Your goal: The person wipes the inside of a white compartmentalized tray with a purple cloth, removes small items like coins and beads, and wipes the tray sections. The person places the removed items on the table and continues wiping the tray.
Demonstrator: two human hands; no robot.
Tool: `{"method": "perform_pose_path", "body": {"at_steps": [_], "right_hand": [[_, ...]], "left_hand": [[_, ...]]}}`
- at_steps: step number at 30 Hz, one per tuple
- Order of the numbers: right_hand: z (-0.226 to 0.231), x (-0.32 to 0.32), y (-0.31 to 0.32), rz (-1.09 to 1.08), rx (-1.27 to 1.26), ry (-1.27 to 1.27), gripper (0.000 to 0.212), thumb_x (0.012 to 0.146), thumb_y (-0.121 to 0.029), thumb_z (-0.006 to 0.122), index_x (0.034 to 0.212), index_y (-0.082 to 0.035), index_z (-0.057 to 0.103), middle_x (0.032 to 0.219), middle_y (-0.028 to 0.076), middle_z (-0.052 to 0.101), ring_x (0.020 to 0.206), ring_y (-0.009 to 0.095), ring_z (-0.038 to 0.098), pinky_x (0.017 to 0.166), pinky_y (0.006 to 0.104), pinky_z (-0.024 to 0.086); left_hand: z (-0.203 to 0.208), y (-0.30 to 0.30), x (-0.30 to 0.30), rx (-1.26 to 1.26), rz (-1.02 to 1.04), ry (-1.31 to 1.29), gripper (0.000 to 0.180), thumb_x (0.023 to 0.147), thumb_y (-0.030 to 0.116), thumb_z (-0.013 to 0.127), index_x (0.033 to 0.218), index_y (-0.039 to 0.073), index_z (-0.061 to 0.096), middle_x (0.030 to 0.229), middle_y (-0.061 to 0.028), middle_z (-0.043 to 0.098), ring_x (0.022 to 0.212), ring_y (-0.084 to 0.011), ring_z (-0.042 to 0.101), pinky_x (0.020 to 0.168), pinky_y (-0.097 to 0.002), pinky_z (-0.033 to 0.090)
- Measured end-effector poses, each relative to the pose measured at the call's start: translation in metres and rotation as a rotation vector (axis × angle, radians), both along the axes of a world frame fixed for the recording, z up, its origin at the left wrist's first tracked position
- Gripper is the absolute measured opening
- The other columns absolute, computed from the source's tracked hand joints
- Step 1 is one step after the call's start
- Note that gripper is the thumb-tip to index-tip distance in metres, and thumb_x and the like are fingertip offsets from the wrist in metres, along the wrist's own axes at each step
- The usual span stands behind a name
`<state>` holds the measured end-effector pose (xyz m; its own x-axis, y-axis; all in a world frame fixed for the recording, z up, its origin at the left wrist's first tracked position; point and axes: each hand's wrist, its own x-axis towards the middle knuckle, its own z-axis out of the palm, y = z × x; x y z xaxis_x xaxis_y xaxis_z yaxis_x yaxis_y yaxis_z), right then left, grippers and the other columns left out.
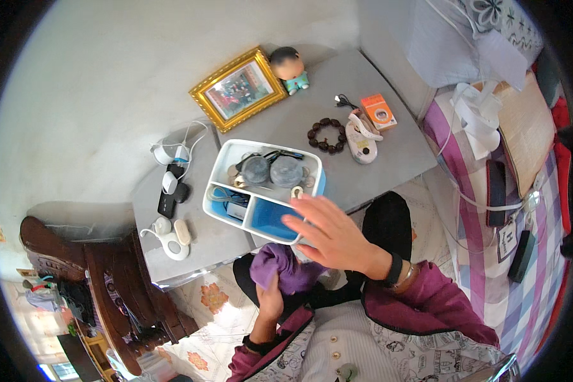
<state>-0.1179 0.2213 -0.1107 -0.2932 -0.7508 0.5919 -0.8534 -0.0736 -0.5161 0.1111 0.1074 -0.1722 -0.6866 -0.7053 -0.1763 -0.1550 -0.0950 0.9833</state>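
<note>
We are clutching a purple cloth (275, 266) in our left hand (270, 303) before the front edge of the table (401, 153) while our nearer right hand (337, 240), fingers spread, is hovering at the near right corner of the divided box (270, 218), whose length is running leftward

A smooth grey table (401, 146) stands against an off-white wall (108, 83). Left of the table is dark-brown carved wooden furniture (114, 267); right of it, a bed with a purple, white and blue checked sheet (522, 318). Below the table, pale flower-patterned floor tiles (219, 326) catch bright light.
</note>
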Motion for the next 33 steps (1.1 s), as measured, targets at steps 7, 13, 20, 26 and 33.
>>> {"method": "perform_pose_path", "body": {"at_steps": [7, 13, 20, 26, 33], "right_hand": [[-0.01, 0.01, -0.003, -0.234, 0.043, -0.214, 0.12, 0.067, -0.037, 0.091, 0.155, 0.003, 0.019, 0.155, 0.034, 0.026, 0.141, 0.052, 0.031, 0.117, 0.0562, 0.028], [-0.007, -0.005, -0.026, -0.157, 0.044, -0.242, 0.113, 0.067, -0.019, 0.09, 0.156, 0.0, 0.024, 0.16, 0.03, 0.021, 0.149, 0.045, 0.024, 0.119, 0.0489, 0.029], [-0.013, -0.064, 0.019, -0.332, -0.051, -0.381, 0.069, 0.08, -0.021, 0.083, 0.138, -0.003, 0.049, 0.134, 0.016, 0.054, 0.115, 0.031, 0.061, 0.093, 0.0408, 0.05], [-0.055, -0.111, 0.024, -0.87, 0.231, 0.093, 0.059, 0.075, -0.03, 0.085, 0.119, -0.003, 0.057, 0.107, 0.016, 0.06, 0.096, 0.036, 0.061, 0.081, 0.0455, 0.05], [-0.073, -0.114, 0.003, -0.979, 0.217, 0.032, 0.067, 0.074, -0.037, 0.085, 0.121, 0.001, 0.057, 0.105, 0.017, 0.062, 0.097, 0.037, 0.061, 0.087, 0.0444, 0.049]], "left_hand": [[0.027, 0.0, 0.012, 0.463, 0.012, 0.123, 0.04, 0.107, 0.019, 0.038, 0.135, -0.005, 0.054, 0.129, -0.0139, 0.063, 0.12, -0.0234, 0.06, 0.107, -0.0349, 0.044], [0.014, -0.004, 0.021, 0.598, -0.115, 0.281, 0.043, 0.105, 0.032, 0.051, 0.129, -0.003, 0.052, 0.128, -0.0189, 0.063, 0.117, -0.0322, 0.064, 0.103, -0.0483, 0.049], [0.04, -0.01, 0.021, 0.749, -0.067, 0.52, 0.068, 0.097, 0.025, 0.062, 0.154, 0.006, 0.029, 0.15, -0.0149, 0.044, 0.134, -0.0317, 0.05, 0.113, -0.0483, 0.039], [0.037, -0.018, 0.018, 0.746, -0.055, 0.315, 0.066, 0.091, 0.011, 0.063, 0.15, 0.0, 0.036, 0.144, -0.0175, 0.051, 0.133, -0.0312, 0.052, 0.114, -0.0453, 0.04], [0.023, -0.01, 0.012, 0.717, -0.104, 0.365, 0.034, 0.098, 0.006, 0.053, 0.131, -0.002, 0.052, 0.14, -0.0145, 0.053, 0.124, -0.0241, 0.055, 0.11, -0.0388, 0.041]]}}
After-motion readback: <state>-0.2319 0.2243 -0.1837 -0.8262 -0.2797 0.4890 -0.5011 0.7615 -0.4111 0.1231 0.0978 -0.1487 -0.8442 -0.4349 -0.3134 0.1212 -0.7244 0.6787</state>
